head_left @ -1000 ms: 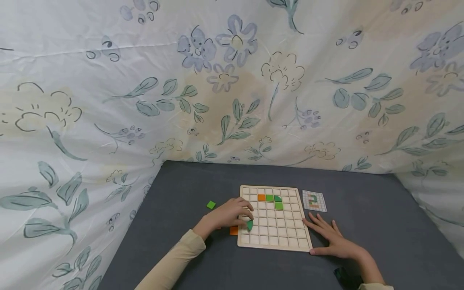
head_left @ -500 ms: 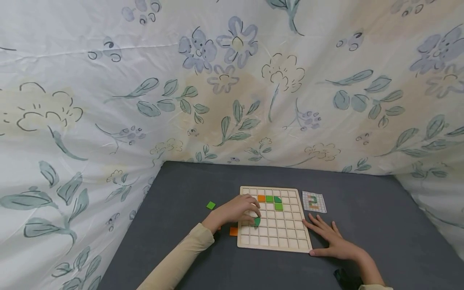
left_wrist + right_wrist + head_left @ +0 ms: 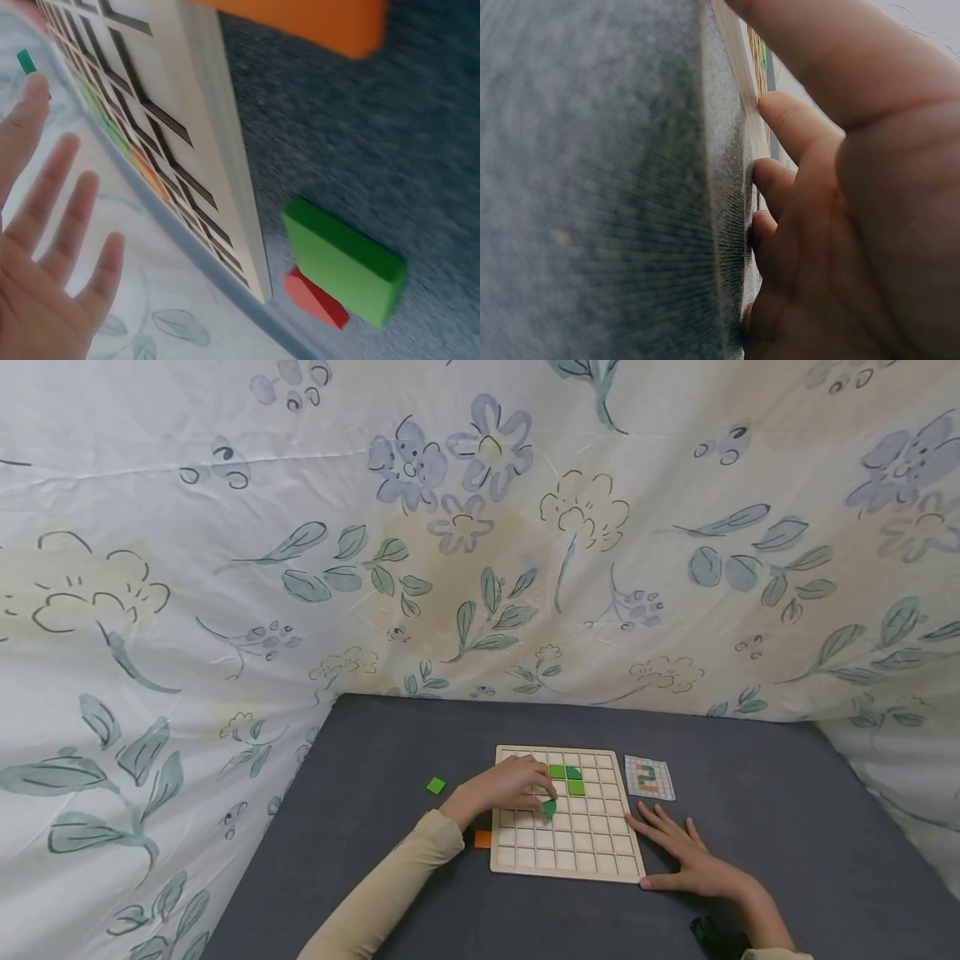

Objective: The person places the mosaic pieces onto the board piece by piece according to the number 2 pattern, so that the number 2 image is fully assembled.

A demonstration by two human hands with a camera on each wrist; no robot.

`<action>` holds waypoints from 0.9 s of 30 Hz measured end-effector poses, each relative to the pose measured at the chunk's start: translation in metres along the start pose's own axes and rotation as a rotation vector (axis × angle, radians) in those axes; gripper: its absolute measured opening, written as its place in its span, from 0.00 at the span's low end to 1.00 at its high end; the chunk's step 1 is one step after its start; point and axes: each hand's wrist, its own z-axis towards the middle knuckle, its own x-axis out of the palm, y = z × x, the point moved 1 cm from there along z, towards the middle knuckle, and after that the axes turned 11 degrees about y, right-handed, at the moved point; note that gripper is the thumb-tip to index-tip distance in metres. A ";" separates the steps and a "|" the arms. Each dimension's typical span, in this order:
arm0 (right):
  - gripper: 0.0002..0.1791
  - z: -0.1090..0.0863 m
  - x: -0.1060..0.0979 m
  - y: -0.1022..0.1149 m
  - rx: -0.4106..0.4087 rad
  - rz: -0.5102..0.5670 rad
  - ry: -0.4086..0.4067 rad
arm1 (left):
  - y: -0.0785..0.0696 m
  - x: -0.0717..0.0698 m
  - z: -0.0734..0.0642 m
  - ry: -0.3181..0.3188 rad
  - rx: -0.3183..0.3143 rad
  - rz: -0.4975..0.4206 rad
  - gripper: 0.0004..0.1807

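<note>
My left hand (image 3: 504, 787) is over the left-middle of the wooden grid board (image 3: 600, 820). Between its thumb and fingers it pinches a dark green tile with a curved edge (image 3: 550, 810). In the left wrist view, that tile (image 3: 27, 61) shows only as a sliver beyond the thumb tip. Near the board's far side lie a light green square tile (image 3: 557, 771), a dark green tile (image 3: 573, 772) and, below them, another light green tile (image 3: 576, 787). An orange tile beside them is mostly hidden by my fingers. My right hand (image 3: 693, 864) lies spread, its fingertips at the board's right edge.
Right of the board lies a small pattern card (image 3: 649, 778). An orange tile (image 3: 482, 839) sits against the left edge, and a light green tile (image 3: 436, 786) lies farther left. The left wrist view shows a red piece (image 3: 311, 296) beside a green tile (image 3: 341, 262). A patterned cloth (image 3: 480, 568) hangs behind.
My left hand has moved right and slightly away over the board, carrying the dark green tile from the left columns toward the middle. The right hand has stayed in place.
</note>
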 end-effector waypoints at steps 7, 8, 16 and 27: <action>0.44 0.000 0.001 0.000 0.001 -0.007 -0.009 | -0.001 0.003 0.014 0.027 -0.020 0.001 0.15; 0.44 0.000 0.001 -0.001 0.000 -0.006 -0.009 | -0.001 0.003 0.016 0.029 -0.022 -0.002 0.15; 0.44 0.001 0.001 -0.003 0.003 0.001 -0.001 | 0.000 0.003 0.032 0.060 -0.051 -0.067 0.16; 0.45 0.000 0.001 -0.002 0.009 -0.003 -0.010 | 0.000 0.002 0.045 0.090 -0.070 -0.064 0.16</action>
